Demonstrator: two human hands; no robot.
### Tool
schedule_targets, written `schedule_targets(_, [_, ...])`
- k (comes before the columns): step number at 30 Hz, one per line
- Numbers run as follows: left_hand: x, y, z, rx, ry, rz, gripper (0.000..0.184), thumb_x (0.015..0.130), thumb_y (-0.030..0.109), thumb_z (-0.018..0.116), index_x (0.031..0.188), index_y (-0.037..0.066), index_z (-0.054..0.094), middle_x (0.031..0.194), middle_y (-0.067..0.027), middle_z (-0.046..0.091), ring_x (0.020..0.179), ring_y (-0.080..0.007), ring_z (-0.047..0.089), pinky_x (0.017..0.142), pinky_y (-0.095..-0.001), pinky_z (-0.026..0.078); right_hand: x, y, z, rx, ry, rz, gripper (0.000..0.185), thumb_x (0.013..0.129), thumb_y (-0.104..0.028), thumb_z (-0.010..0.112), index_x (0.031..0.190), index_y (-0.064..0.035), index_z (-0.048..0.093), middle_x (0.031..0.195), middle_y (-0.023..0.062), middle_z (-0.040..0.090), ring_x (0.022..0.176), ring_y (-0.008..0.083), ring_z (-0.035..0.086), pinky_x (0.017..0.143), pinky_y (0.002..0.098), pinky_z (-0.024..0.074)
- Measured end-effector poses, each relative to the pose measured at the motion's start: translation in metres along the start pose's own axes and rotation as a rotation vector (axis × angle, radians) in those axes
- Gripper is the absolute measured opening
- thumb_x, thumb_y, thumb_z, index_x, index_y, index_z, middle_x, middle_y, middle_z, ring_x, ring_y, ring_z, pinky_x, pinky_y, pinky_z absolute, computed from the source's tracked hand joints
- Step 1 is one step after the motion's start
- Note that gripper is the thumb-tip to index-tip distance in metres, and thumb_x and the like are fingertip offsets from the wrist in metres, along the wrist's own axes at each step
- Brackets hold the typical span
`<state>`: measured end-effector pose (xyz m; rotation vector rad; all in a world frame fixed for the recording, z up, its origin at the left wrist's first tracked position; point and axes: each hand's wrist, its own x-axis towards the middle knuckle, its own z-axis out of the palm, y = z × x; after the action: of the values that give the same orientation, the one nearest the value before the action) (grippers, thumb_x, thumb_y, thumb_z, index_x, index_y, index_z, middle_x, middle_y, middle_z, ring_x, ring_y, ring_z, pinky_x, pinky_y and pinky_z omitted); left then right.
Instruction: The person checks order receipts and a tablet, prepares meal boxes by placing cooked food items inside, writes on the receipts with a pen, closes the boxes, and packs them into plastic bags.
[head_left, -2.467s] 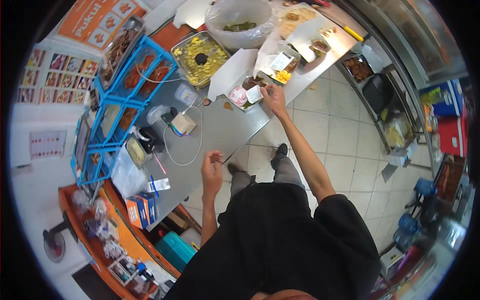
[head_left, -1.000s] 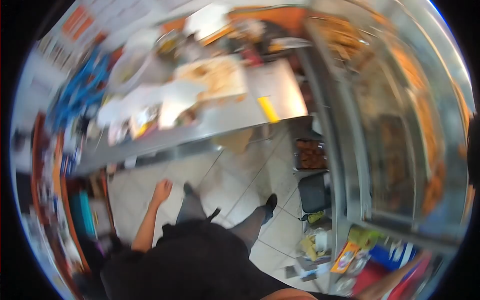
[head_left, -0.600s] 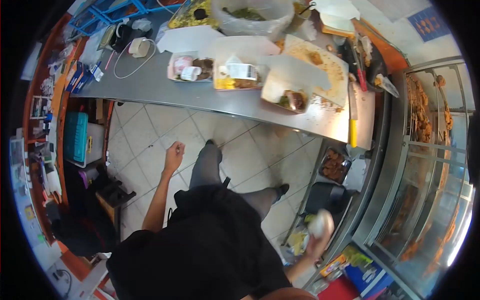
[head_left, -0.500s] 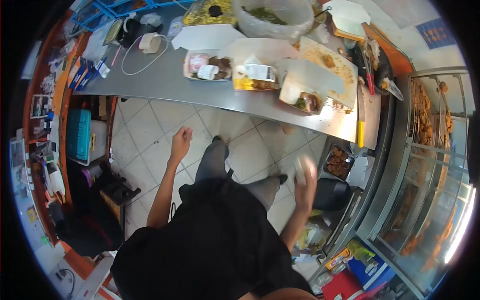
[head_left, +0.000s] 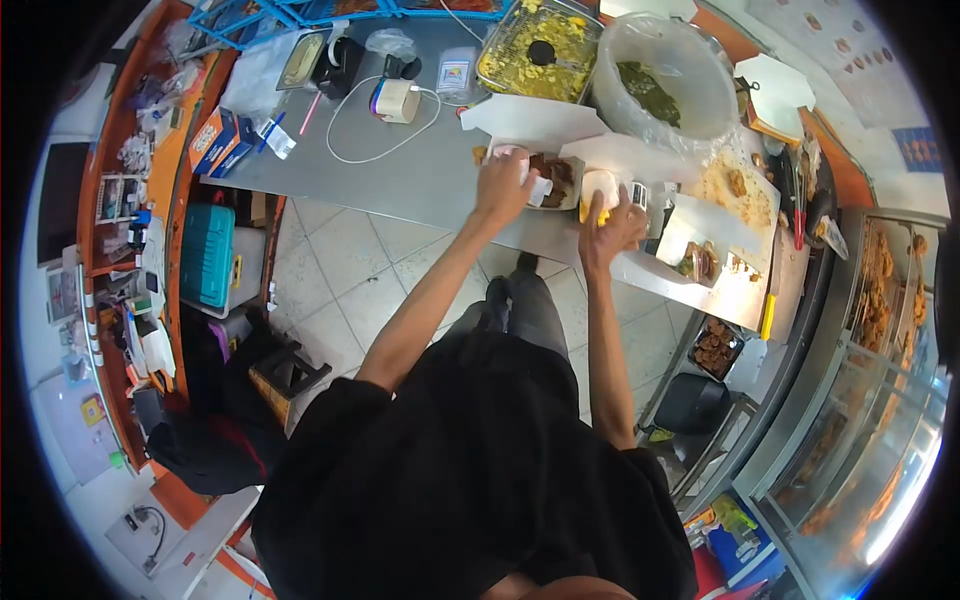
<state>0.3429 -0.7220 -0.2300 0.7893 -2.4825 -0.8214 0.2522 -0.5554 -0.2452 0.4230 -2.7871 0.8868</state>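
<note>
My left hand (head_left: pixel 503 190) reaches into the left open box (head_left: pixel 572 170), its fingers curled at a pinkish-white packet; how firmly they grip it is hidden. Beside the fingers, a small white labelled item (head_left: pixel 540 190) lies against brown food (head_left: pixel 555 172). Over the middle box (head_left: pixel 640 158), my right hand (head_left: pixel 613 228) is closed on a white rounded item (head_left: pixel 601 186). Yellow food shows by its fingertips, and a printed label (head_left: pixel 638 195) is next to them. The right open box (head_left: pixel 710 225) holds meat and greens (head_left: pixel 697 262).
A yellow-handled knife (head_left: pixel 769 310) lies on the right of the metal counter (head_left: pixel 380 190). Behind the boxes are a yellow food tray (head_left: pixel 510 65) and a plastic-lined tub (head_left: pixel 690 50). A white cable (head_left: pixel 345 158) loops at left; a glass cabinet (head_left: pixel 850 400) stands right.
Both hands have moved up to the boxes from over the floor. My right hand has carried the white item to the middle box. The view has shifted, with the counter further right.
</note>
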Motion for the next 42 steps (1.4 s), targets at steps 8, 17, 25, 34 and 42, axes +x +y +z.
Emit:
schedule_targets(8, [0.01,-0.02,0.028,0.04,-0.321,-0.062,0.043,0.072,0.003,0.063,0.112,0.006,0.047,0.087,-0.0216,0.065,0.092,-0.0441,0.061,0.085,-0.0579,0.04,-0.021,-0.046,-0.053,0.36,0.065,0.095,0.028,0.096,-0.023,0.059,0.113,-0.0006,0.06,0.11,0.014,0.061,0.105,0.0283,0.051,0.092,0.0397,0.0363])
schedule_targets(17, [0.026,-0.108,-0.095,-0.341,-0.25,-0.098,0.024,0.079,0.002,0.062,0.102,0.004,0.054,0.075,-0.0155,0.062,0.074,-0.0351,0.063,0.068,-0.0461,0.049,-0.053,-0.135,0.052,-0.206,-0.313,0.186,0.045,0.085,-0.052,0.067,0.095,-0.0079,0.066,0.087,0.0074,0.065,0.084,0.0277,0.062,0.072,0.0452,0.0438])
schedule_targets(25, [0.025,-0.245,-0.248,-0.519,-0.275,-0.197,0.017,0.088,0.005,0.063,0.103,0.003,0.054,0.068,-0.0055,0.053,0.06,-0.015,0.051,0.057,-0.0297,0.042,-0.068,-0.115,0.12,-0.331,0.226,0.59,0.064,0.076,-0.047,0.074,0.119,-0.0058,0.049,0.108,0.0203,0.053,0.098,0.0389,0.057,0.086,0.0544,0.0425])
schedule_targets(34, [0.055,-0.271,-0.329,-0.674,-0.376,-0.136,0.016,0.096,0.017,0.057,0.098,0.002,0.06,0.081,-0.0024,0.062,0.072,-0.0104,0.052,0.07,-0.0248,0.043,-0.063,-0.165,0.075,0.179,0.29,0.26,0.018,0.075,-0.001,0.066,0.089,-0.0036,0.056,0.084,0.0104,0.054,0.076,0.0198,0.054,0.066,0.0337,0.0462])
schedule_targets(42, [0.046,-0.228,-0.328,-1.007,-0.787,-0.281,0.036,0.097,0.032,0.058,0.112,0.0,0.061,0.099,-0.0034,0.064,0.094,-0.0093,0.056,0.083,-0.0258,0.044,-0.131,-0.433,0.093,0.654,-0.108,-0.033,0.034,0.071,0.013,0.053,0.098,-0.0024,0.04,0.087,0.0141,0.045,0.081,0.028,0.045,0.077,0.0359,0.04])
